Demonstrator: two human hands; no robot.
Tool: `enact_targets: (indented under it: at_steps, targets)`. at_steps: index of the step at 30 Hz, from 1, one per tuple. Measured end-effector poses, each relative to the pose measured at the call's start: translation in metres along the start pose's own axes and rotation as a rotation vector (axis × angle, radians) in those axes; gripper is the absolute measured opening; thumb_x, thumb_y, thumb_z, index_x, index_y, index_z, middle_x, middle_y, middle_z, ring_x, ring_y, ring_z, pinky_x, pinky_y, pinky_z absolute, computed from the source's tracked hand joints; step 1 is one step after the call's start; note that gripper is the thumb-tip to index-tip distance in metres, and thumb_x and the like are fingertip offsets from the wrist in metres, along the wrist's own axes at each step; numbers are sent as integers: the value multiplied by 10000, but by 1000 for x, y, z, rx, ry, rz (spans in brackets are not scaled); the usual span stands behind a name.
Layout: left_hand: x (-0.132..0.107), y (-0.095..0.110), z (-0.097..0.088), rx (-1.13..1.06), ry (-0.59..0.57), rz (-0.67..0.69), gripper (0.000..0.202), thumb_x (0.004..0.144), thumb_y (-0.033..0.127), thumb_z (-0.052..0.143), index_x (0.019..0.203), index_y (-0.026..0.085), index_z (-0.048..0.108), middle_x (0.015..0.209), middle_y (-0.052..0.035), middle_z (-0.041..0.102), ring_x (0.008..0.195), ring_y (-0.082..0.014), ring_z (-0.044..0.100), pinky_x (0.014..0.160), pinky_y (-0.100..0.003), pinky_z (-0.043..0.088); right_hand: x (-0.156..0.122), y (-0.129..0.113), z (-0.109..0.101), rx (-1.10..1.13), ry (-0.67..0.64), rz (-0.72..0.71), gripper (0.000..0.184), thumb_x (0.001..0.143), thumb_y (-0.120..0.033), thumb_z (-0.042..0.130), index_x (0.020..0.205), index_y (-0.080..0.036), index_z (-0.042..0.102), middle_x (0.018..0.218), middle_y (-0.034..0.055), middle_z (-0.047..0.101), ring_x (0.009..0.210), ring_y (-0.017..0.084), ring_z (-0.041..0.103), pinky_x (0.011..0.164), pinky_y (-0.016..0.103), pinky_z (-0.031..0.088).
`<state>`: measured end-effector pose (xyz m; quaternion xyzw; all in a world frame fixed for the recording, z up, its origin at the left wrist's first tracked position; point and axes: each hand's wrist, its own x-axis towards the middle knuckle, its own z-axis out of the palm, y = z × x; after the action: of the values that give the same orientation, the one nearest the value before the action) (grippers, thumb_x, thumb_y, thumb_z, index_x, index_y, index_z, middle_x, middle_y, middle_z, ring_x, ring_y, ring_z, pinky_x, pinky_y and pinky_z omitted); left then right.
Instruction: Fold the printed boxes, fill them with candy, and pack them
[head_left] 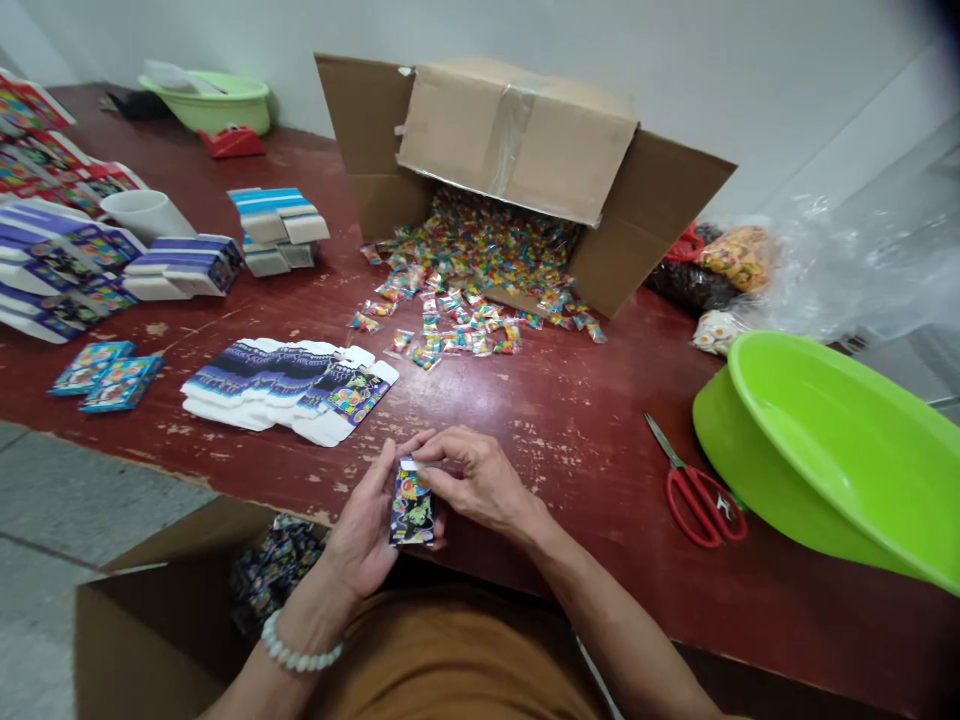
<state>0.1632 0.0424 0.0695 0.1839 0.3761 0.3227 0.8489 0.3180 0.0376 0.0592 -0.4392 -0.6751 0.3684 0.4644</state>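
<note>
Grip first: my left grip point(364, 530) is closed round the back of a small printed carton point(412, 508), held upright just over the near edge of the table point(585, 430), and my right grip point(476, 485) pinches its white top flap. Pressing too hard there, I judge, could crease the flap; a slip would drop the carton into the open box point(142, 640) below. Farther off lie flat carton blanks point(289, 385), red scissors point(701, 495), then candy sachets point(465, 310) spilling from a cardboard box point(517, 140).

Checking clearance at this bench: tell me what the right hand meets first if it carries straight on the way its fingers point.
The right hand points leftward, its fingertips on the top flap of the small printed box, so that comes first. Just beyond is the left hand holding it.
</note>
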Motion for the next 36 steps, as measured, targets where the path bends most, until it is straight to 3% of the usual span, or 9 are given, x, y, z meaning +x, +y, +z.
enact_targets:
  at_steps: [4,7,10,16,20,24,26,31,36]
  targets:
    - [1,-4,-2,61,9,44,476,1017,454,412,1428,227,491,726,-31,708,418,-184,631,397,-301,534,5,7,4,233,-23,176,31,763,-181,742,790,-187,728,1002,56,761,813,164,689,749,311,556]
    - [1,-9,-4,164,52,89,529,978,504,499,1416,209,519,696,-28,698,429,-165,627,403,-252,512,10,14,2,601,-70,467,240,657,-341,857,711,-158,711,992,62,754,563,105,611,481,241,491]
    - [2,-12,-5,228,83,79,590,937,563,547,1369,162,573,682,-41,697,426,-154,619,408,-236,508,10,13,-1,697,-84,550,320,604,-398,894,728,-145,741,956,65,746,548,99,597,440,225,472]
    - [4,-9,-4,84,65,44,504,954,433,526,1390,182,559,660,-31,700,373,-161,591,355,-256,492,1,2,3,515,-26,418,246,793,-400,760,756,-161,716,966,46,721,568,84,574,501,230,480]
    - [8,-2,-1,-50,170,47,411,951,273,479,1312,132,616,721,-47,739,454,-190,661,463,-321,585,-7,1,9,168,-37,177,207,871,-384,683,964,-205,731,1098,62,705,960,190,653,835,343,534]
    - [9,2,1,-152,272,141,378,974,194,434,1273,121,653,964,-78,790,811,-215,762,803,-342,630,-17,-1,20,-388,-150,-34,867,682,-394,847,1440,-193,475,1476,145,514,1322,337,425,1085,536,331]
    - [9,1,-1,-158,280,160,363,991,215,444,1260,113,667,1055,-87,786,946,-222,751,897,-330,601,-19,-1,25,-544,-203,-76,1007,672,-321,829,1529,-160,325,1523,172,456,1365,360,350,1092,552,276]
    - [3,-1,-13,-124,315,179,369,1025,315,463,1264,130,676,1109,-102,779,1017,-231,733,933,-333,580,-8,1,36,-511,-220,-141,876,693,-315,714,1487,-188,368,1435,142,533,1272,317,445,1050,480,297]
    - [-9,3,-27,-89,456,226,362,1032,332,433,1213,141,681,977,-86,785,844,-208,747,775,-303,606,4,2,62,-418,-294,-138,914,642,-309,752,1471,-217,377,1398,116,537,1194,296,480,1037,449,347]
